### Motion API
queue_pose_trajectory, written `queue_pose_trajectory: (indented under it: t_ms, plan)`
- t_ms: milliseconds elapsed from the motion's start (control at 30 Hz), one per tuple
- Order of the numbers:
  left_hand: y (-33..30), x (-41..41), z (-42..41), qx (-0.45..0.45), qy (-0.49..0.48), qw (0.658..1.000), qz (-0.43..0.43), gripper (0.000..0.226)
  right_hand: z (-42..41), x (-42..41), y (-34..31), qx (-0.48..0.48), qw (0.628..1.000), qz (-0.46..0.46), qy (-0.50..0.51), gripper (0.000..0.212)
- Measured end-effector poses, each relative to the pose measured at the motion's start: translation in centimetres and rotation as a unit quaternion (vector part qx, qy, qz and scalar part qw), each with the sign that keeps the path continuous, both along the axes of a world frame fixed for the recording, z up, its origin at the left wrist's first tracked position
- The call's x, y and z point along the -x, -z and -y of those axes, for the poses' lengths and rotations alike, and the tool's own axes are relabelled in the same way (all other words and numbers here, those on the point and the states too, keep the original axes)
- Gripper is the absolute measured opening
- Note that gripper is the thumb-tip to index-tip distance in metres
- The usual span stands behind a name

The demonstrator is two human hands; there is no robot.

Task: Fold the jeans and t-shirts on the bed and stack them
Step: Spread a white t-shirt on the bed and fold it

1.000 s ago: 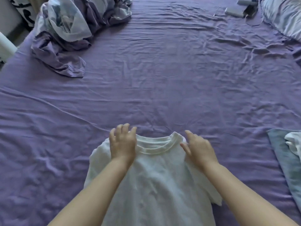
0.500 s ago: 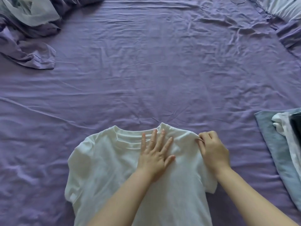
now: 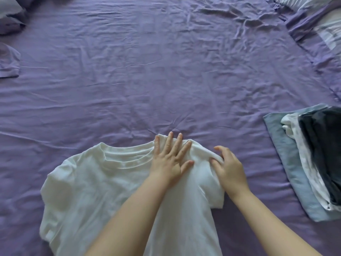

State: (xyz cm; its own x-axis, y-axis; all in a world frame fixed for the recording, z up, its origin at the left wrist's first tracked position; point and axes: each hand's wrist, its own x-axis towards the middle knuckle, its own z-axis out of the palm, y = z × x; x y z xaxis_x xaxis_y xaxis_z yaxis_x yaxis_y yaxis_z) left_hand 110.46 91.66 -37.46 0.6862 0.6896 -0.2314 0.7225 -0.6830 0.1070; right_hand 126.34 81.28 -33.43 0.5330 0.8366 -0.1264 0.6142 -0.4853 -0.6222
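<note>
Left hand (image 3: 170, 159), fingers straight and spread, pressed flat on the right shoulder of a white cotton t-shirt (image 3: 88, 191), fingertips just past the collar edge. Right hand (image 3: 229, 169) just beside it, fingers loosely curved and apart, resting on the shoulder seam above the short sleeve; whether any cloth is pinched cannot be told. T-shirt spread face up beneath both forearms, ribbed round neckline to the left of the pressing hand, other sleeve further left. Under everything, a wrinkled purple bed sheet (image 3: 166, 71). Well to the right of the right hand, a stack of folded clothes (image 3: 304, 163): light blue denim at the bottom, white fabric on it, dark fabric on top. Far beyond, at the right corner, a striped pillow (image 3: 324, 28).
</note>
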Motion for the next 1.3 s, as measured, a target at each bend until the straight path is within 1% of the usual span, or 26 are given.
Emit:
queue_pose_trajectory:
  t_ms: [67, 133, 200, 300, 400, 433, 467, 533, 600, 633, 667, 733, 800, 900, 1000, 1033, 1100, 1167, 1200, 1233, 1300]
  plan:
    - [-0.2, -0.2, 0.0, 0.005, 0.001, 1.000, -0.012, 0.063, 0.0, -0.4, -0.7, -0.007, 1.000, 0.021, 0.001, 0.019]
    - [-0.5, 0.2, 0.2, 0.004, 0.004, 1.000, -0.021, 0.065, 0.0, -1.0, -1.3, 0.026, 0.998, 0.051, -0.001, 0.014]
    - [-0.8, 0.9, 0.4, 0.001, 0.009, 1.000, -0.030, 0.070, 0.0, -1.9, -1.7, 0.058, 0.996, 0.062, 0.007, 0.019]
    - [-1.5, 1.9, 1.2, -0.002, 0.025, 0.999, -0.029, 0.078, 0.3, -1.8, -2.0, 0.066, 0.998, 0.014, 0.021, 0.034]
    - [-2.0, 2.3, 3.3, 0.008, 0.074, 0.997, -0.019, 0.084, 1.3, -0.6, -1.4, 0.105, 0.994, -0.012, 0.006, 0.053]
    - [-2.1, 2.3, 4.2, 0.017, 0.091, 0.996, -0.016, 0.085, 1.7, -0.3, -1.3, 0.108, 0.994, -0.008, 0.005, 0.054]
    - [-2.2, 2.2, 5.1, 0.029, 0.104, 0.994, -0.015, 0.085, 2.0, -0.2, -1.2, 0.101, 0.995, 0.002, 0.011, 0.051]
    - [-2.2, 2.0, 6.6, 0.052, 0.114, 0.992, -0.013, 0.083, 2.6, 0.0, -1.6, 0.069, 0.997, 0.031, 0.034, 0.037]
    - [-2.1, 1.8, 7.8, 0.058, 0.106, 0.993, -0.006, 0.081, 3.3, 0.2, -2.0, 0.044, 0.996, 0.065, 0.051, 0.023]
    - [-2.1, 1.8, 8.3, 0.061, 0.096, 0.993, -0.004, 0.080, 3.7, 0.4, -2.2, 0.044, 0.994, 0.086, 0.054, 0.020]
    - [-2.1, 1.7, 8.8, 0.063, 0.087, 0.994, -0.003, 0.079, 4.3, 0.5, -2.1, 0.055, 0.990, 0.113, 0.056, 0.021]
    - [-2.1, 1.5, 9.7, 0.063, 0.065, 0.996, -0.005, 0.076, 5.1, 0.6, -1.7, 0.097, 0.980, 0.163, 0.066, 0.029]
    - [-2.6, 1.2, 10.5, 0.052, 0.046, 0.998, -0.004, 0.076, 5.4, 0.6, -1.3, 0.126, 0.975, 0.160, 0.090, 0.035]
    - [-3.4, 0.8, 11.4, 0.046, 0.049, 0.998, 0.006, 0.073, 4.8, 0.3, -1.3, 0.060, 0.983, 0.117, 0.127, 0.024]
    - [-3.4, 0.4, 11.5, 0.048, 0.069, 0.996, 0.020, 0.072, 3.9, -1.0, -1.6, 0.010, 0.978, 0.131, 0.160, 0.020]
    - [-3.2, 0.3, 11.6, 0.042, 0.080, 0.995, 0.031, 0.072, 3.7, -1.7, -1.6, 0.014, 0.976, 0.135, 0.170, 0.020]
    - [-3.0, -0.2, 11.9, 0.044, 0.099, 0.994, 0.024, 0.071, 3.6, -2.9, -1.7, 0.041, 0.972, 0.149, 0.177, 0.019]
    - [-2.7, -0.7, 12.3, 0.040, 0.101, 0.994, 0.022, 0.072, 3.8, -2.9, -1.8, 0.040, 0.971, 0.162, 0.169, 0.015]
    - [-2.5, -1.0, 12.3, 0.041, 0.103, 0.994, 0.020, 0.073, 3.9, -2.3, -1.9, 0.029, 0.974, 0.165, 0.152, 0.016]
    - [-2.1, -1.1, 12.4, 0.040, 0.104, 0.994, 0.020, 0.075, 4.0, -1.4, -1.8, 0.016, 0.979, 0.170, 0.114, 0.019]
    - [-1.7, -1.0, 12.4, 0.041, 0.089, 0.995, 0.024, 0.082, 4.6, 1.0, -1.6, -0.007, 0.984, 0.178, -0.007, 0.027]
